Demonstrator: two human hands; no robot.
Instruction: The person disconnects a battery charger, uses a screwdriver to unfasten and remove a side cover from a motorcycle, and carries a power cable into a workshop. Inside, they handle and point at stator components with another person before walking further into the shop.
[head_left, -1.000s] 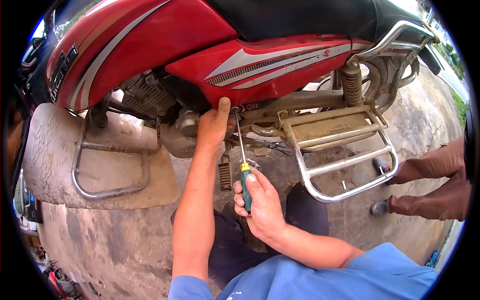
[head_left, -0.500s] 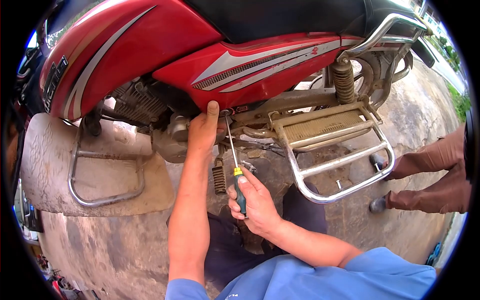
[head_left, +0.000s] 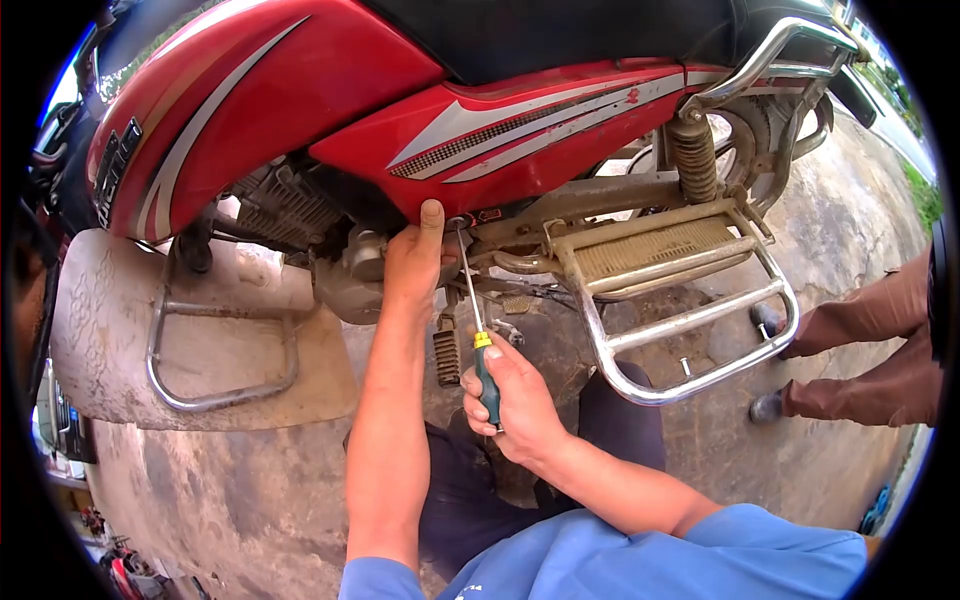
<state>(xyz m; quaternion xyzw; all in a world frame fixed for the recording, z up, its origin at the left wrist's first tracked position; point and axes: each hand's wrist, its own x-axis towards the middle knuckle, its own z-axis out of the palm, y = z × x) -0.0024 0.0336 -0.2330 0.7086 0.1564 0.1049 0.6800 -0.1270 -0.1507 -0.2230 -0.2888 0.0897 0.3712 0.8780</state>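
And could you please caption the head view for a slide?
Right hand holds a screwdriver up to a red motorcycle.

Two hands point(head_left: 412, 268) point(head_left: 515, 400), one screwdriver point(head_left: 487, 385), one near motorcycle point(head_left: 290, 115), two metal frames point(head_left: 222, 398) point(head_left: 695, 316), two shoes point(head_left: 766, 408) at right

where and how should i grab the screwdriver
Likely best by the screwdriver's thick green handle, coming from the right, as the right hand does: the handle slants down toward the person, while the thin metal shaft runs up to the motorcycle.
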